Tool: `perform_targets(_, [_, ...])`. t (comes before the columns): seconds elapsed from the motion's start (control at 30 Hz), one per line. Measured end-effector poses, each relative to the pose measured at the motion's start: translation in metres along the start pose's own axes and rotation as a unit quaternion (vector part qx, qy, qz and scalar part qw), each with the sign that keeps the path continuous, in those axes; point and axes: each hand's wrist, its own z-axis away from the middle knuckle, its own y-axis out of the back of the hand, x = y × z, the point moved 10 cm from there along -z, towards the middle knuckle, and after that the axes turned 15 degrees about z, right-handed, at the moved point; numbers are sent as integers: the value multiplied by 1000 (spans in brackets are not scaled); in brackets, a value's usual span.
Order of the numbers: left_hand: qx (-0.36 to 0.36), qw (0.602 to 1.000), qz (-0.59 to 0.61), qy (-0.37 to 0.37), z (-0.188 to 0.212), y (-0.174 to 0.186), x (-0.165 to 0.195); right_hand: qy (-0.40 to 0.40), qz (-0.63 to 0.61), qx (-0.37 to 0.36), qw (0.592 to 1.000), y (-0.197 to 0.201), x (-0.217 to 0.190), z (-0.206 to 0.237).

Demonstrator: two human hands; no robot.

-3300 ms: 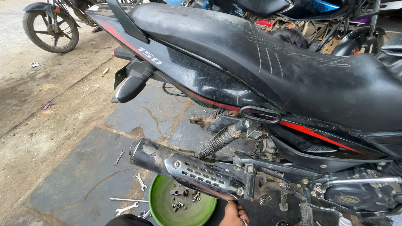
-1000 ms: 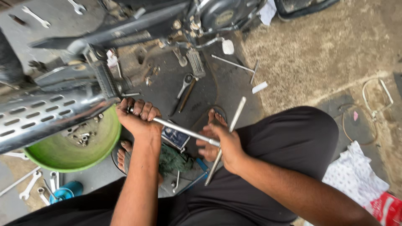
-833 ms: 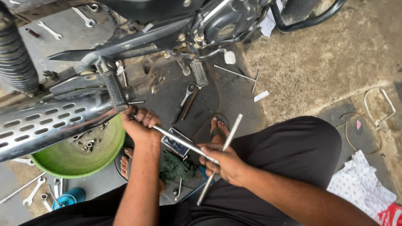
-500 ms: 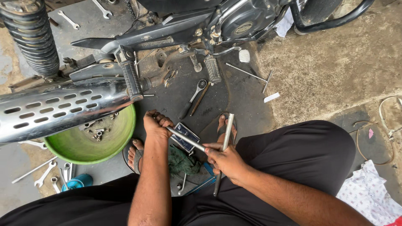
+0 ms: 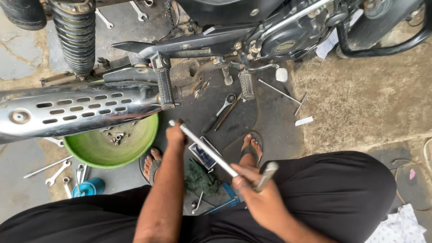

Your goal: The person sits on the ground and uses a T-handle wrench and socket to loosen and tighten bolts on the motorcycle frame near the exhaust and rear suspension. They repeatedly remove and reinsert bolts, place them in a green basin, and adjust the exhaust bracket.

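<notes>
below, seen from above: left hand point(image 5: 175, 133) clenched round the far end of a long steel rod point(image 5: 204, 150), near the chrome exhaust point(image 5: 81, 110) and just in front of the black footpeg point(image 5: 164, 85). right hand point(image 5: 256, 193) closed on the near end of the same rod, with a second short metal bar point(image 5: 267, 173) gripped in the same fist and sticking up past the knuckles. rod slanting from upper left to lower right between both hands, held above the floor, over a small dark rectangular box point(image 5: 203, 155) and a crumpled green rag point(image 5: 200, 180). green bowl point(image 5: 110, 148) beside the left forearm, partly under the exhaust, with a few small fasteners in it. sandalled feet point(image 5: 249, 146) flat on the dark floor mat point(image 5: 252, 117). loose spanners point(image 5: 56, 171) lying on the ground to the left, a ratchet handle point(image 5: 220, 110) ahead near the motorcycle's engine case point(image 5: 288, 38). coil spring of the rear shock point(image 5: 74, 33) at the upper left.
</notes>
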Motion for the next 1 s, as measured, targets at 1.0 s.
perform_targets(1.0, [-196,898,309,245,179,-162,33,-65,-140,59,986,42,41,9])
